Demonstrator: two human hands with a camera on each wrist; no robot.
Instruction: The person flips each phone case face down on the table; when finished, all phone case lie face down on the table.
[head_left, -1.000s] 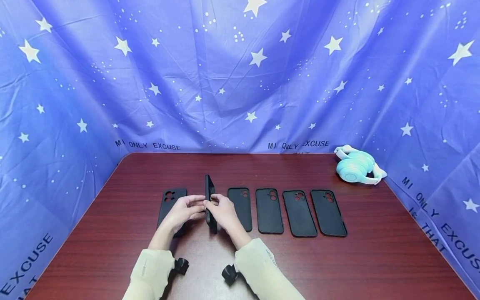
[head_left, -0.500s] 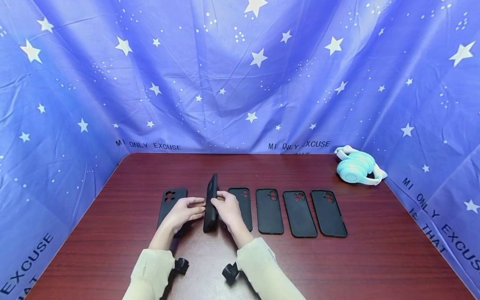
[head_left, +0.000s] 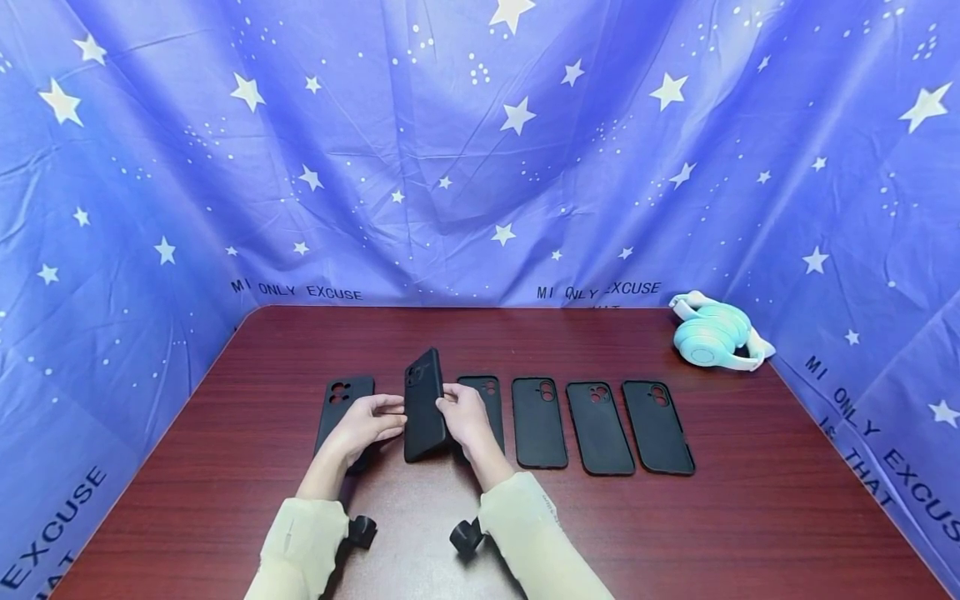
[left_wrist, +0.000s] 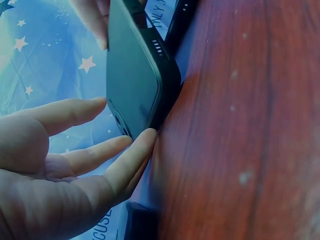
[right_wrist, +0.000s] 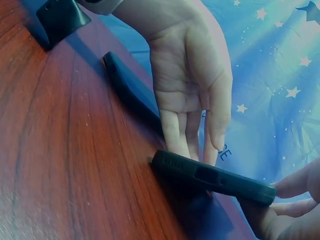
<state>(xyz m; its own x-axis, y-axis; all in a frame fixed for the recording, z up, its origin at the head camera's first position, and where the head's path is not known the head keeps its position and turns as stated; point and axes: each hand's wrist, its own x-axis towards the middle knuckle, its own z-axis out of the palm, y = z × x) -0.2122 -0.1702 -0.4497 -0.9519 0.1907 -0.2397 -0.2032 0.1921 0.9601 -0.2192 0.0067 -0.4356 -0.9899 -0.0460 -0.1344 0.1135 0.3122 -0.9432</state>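
Observation:
A black phone case point(head_left: 422, 410) stands tilted over the table between both hands, its camera-cutout face angled toward the left and front. My right hand point(head_left: 463, 418) pinches its right edge between thumb and fingers. Beside the left edge is my left hand point(head_left: 365, 429), fingers nearly straight, tips at the case. In the left wrist view, several fingertips point(left_wrist: 149, 136) touch the lower edge of the case point(left_wrist: 137, 80). The right wrist view shows the case end-on point(right_wrist: 215, 177), with a port opening and speaker holes in that edge.
A second phone case point(head_left: 356, 388) lies partly under my left hand. To the right, one case point(head_left: 491, 421) is partly covered by my right hand, and several more cases point(head_left: 538, 423) lie in a row. Blue-and-white headphones point(head_left: 712, 333) rest at the table's back right, before a starry cloth point(head_left: 480, 150).
The held case has turned from nearly edge-on, so its camera-cutout face now shows. My right hand has shifted slightly right with its edge; the left hand has hardly moved.

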